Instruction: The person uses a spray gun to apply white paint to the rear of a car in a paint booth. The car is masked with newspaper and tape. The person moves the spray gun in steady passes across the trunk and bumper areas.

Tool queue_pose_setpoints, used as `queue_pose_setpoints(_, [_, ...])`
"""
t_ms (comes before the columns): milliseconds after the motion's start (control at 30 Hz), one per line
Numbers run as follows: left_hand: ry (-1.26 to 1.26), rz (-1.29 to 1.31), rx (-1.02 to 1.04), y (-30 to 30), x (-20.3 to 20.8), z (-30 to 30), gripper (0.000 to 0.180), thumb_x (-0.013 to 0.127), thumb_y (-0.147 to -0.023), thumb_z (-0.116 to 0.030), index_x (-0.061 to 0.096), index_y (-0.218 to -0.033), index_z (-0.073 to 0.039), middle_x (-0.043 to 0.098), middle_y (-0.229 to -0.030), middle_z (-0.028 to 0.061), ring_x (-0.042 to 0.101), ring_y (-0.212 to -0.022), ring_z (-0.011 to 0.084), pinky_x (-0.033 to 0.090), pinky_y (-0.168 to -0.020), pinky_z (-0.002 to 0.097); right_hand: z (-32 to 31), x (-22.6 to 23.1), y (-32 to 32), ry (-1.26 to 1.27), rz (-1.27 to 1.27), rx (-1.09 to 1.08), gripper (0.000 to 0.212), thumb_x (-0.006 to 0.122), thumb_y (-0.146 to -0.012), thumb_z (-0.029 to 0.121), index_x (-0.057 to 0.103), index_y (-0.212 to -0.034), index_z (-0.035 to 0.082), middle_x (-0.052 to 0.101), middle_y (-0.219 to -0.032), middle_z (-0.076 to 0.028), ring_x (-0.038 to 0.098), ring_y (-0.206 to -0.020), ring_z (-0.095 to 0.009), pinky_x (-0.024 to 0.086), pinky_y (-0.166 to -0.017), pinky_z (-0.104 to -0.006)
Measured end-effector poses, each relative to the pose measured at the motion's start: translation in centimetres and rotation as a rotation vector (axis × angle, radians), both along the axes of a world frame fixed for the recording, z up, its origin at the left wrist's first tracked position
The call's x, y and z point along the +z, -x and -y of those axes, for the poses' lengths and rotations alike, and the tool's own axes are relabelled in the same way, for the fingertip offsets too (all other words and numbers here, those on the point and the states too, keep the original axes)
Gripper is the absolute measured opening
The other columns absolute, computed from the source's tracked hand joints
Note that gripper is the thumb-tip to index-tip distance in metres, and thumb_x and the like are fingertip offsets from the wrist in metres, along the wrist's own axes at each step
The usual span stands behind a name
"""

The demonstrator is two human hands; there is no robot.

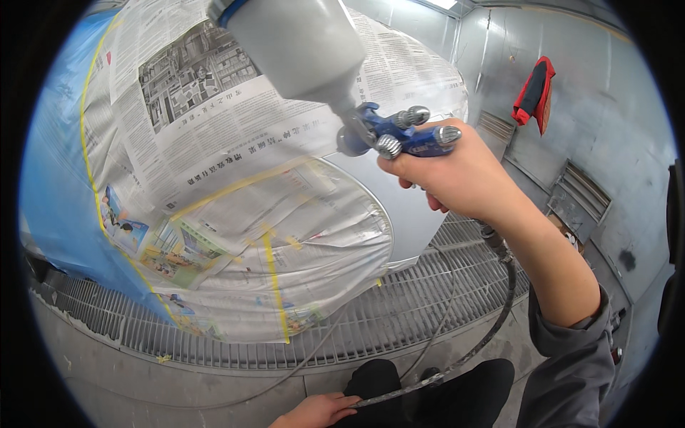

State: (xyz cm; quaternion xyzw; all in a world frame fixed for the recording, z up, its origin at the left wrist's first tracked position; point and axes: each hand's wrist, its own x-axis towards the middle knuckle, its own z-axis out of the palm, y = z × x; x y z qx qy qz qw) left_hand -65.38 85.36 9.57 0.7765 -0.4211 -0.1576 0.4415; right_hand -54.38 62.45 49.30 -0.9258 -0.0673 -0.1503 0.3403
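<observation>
My right hand [464,167] is closed round the grip of a blue spray gun [421,141], raised in front of a masked vehicle. A whitish paint cup [300,50] sits on top of the gun, its upper end cut off by the picture's edge. From the grip a dark air hose [508,292] hangs and curves down across my knees. Low in the view, my left hand [317,411] is closed on that hose. Newspaper [285,146] with yellow tape covers most of the vehicle. Beside it, an uncovered silver-grey panel [410,203] lies just below the gun.
Blue plastic sheeting [57,171] covers the vehicle's left side. Below runs a metal floor grating [421,292], crossed by a thin cable [314,353]. A red and black garment [534,96] hangs on the grey wall [606,128] at right, above a louvred vent [581,191].
</observation>
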Motion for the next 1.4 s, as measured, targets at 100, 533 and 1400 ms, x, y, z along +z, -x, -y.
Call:
queue_pose_setpoints(100, [0.030,-0.001,0.007,0.5,-0.6,-0.7,0.033,0.071,-0.099,-0.026,0.073,-0.127,-0.009,0.073,-0.112,0.0204,0.070,-0.095,0.0434,0.057,-0.083,0.0498,-1.8,-0.1,-0.3,-0.057,-0.105,0.111,0.028,0.079,-0.090,0.029,0.073,-0.086,0.002,0.067,-0.071,-0.002,0.057,-0.052,-0.011,0.049,-0.050,-0.0289])
queue_pose_setpoints(533, [0.033,-0.003,-0.045,-0.2,1.4,-0.1,0.033,0.071,-0.099,-0.024,0.072,-0.126,-0.007,0.073,-0.111,0.0213,0.069,-0.095,0.0444,0.056,-0.083,0.0501,2.8,1.6,-1.3,-0.117,-0.074,-0.020,0.030,0.081,-0.090,0.029,0.073,-0.101,0.003,0.069,-0.075,-0.004,0.055,-0.048,-0.008,0.043,-0.042,-0.0255])
queue_pose_setpoints(1400, [-0.138,0.130,0.352,0.3,3.3,6.9,0.029,0.062,-0.097,-0.008,0.072,-0.124,-0.008,0.072,-0.116,0.0202,0.069,-0.102,0.0432,0.056,-0.082,0.0506,24.7,3.2,-2.1,-0.436,0.040,-0.195,0.026,0.077,-0.096,0.033,0.072,-0.109,0.011,0.070,-0.080,-0.002,0.050,-0.049,-0.006,0.041,-0.041,-0.0251])
